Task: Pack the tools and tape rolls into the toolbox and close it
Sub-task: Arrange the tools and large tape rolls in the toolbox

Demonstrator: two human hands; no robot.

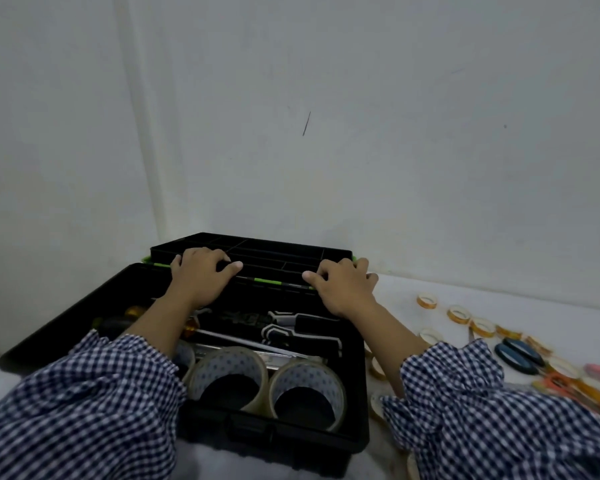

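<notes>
An open black toolbox (274,441) sits in front of me. It holds two large clear tape rolls (227,372) (307,382) at the near side. Behind them lie an amber-handled screwdriver (136,311) and black-and-white handled tools (281,327). Along the box's far edge is a black divided tray (274,252) with green trim. My left hand (201,275) grips the tray's near edge on the left, fingers curled over it. My right hand (343,289) grips the same edge on the right.
On the white surface right of the box lie several small yellow tape rolls (426,300), blue-handled scissors (520,353) and orange-handled scissors (561,382). More small rolls (378,367) lie against the box's right wall. A white wall stands close behind.
</notes>
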